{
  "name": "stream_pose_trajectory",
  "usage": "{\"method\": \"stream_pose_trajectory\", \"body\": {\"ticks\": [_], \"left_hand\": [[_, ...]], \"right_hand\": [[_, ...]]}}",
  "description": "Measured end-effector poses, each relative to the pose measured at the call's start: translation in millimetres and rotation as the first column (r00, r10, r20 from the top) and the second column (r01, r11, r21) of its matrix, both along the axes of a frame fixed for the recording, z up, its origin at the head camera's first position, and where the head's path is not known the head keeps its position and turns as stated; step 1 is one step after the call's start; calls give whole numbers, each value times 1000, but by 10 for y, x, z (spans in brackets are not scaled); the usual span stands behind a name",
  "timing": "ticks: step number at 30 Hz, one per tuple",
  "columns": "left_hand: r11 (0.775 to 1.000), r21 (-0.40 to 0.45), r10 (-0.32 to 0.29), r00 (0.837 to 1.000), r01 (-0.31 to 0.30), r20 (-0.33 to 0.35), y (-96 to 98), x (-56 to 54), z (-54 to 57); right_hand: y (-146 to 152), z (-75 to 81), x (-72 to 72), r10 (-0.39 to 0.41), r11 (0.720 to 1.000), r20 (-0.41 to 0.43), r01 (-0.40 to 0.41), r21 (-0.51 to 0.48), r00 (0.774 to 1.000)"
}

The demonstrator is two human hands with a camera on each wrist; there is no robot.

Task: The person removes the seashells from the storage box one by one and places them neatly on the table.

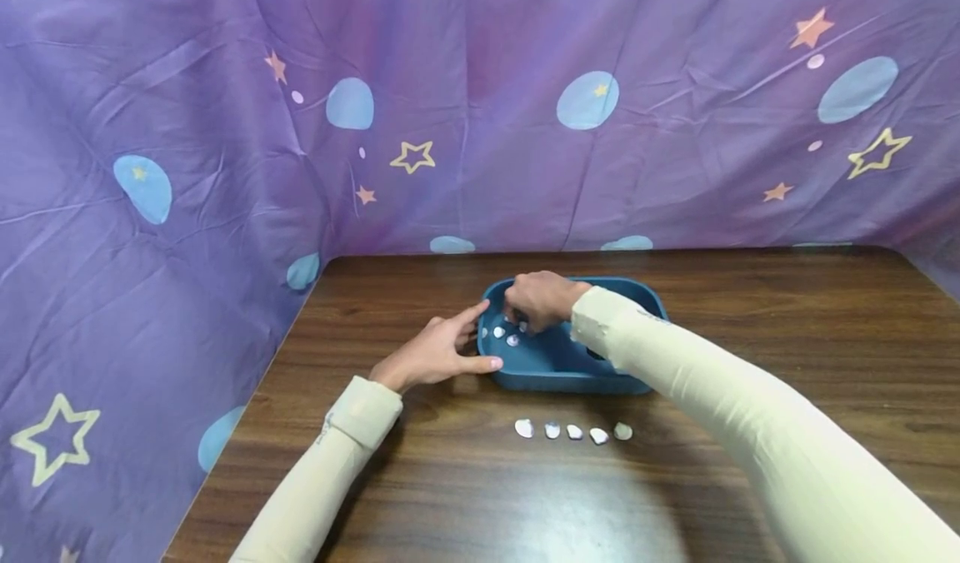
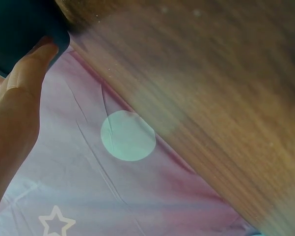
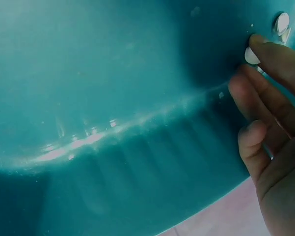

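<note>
A blue oval tub stands on the wooden table. My left hand rests against its left end, fingers and thumb spread along the rim; in the left wrist view a finger lies along the tub's corner. My right hand reaches down inside the tub at its left part. The right wrist view shows thumb and forefinger pinching a small white seashell, the other fingers bent. More small shells lie on the tub floor beside that hand. In front of the tub, several white shells form a row.
The brown table reaches back to a purple cloth printed with stars and ovals, which also hangs along the left side. My right forearm crosses over the tub's right part and hides some of it.
</note>
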State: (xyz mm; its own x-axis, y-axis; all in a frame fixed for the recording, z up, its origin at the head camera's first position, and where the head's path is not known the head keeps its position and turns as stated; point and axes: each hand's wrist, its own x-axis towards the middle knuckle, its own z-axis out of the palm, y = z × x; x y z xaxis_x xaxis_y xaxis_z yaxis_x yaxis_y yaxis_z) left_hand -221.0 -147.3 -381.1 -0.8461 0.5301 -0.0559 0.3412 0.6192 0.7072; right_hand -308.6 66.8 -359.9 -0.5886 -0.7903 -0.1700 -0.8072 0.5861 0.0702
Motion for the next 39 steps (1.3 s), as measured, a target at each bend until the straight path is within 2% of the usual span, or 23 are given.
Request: {"method": "stream_pose_trajectory", "body": {"ticks": [8,13,19,23,26,33,39], "left_hand": [[1000,1,-6,1000,6,-4,-1,2,13],[1000,10,3,1000,-3,-3,-10,-10,1],[1000,13,9,1000,-9,6,1,-10,1],[1000,11,6,1000,-6,14,6,-1,4],[1000,9,7,1000,-7,14,7,2,8],[1000,-7,11,1000,-11,7,11,4,-2],[1000,-8,18,1000,-18,8,6,6,-6]], "right_hand": [[19,31,15,7,1000,-3,-7,-20,1000],[22,148,46,32,998,9,-31,-61,999],[36,296,157,63,996,98,-56,-72,993],[41,371,266,86,994,171,-72,-87,982],[65,427,364,96,991,195,-74,-116,976],[187,484,617,125,970,201,-77,-231,971],[275,481,858,157,940,177,-92,-330,972]]}}
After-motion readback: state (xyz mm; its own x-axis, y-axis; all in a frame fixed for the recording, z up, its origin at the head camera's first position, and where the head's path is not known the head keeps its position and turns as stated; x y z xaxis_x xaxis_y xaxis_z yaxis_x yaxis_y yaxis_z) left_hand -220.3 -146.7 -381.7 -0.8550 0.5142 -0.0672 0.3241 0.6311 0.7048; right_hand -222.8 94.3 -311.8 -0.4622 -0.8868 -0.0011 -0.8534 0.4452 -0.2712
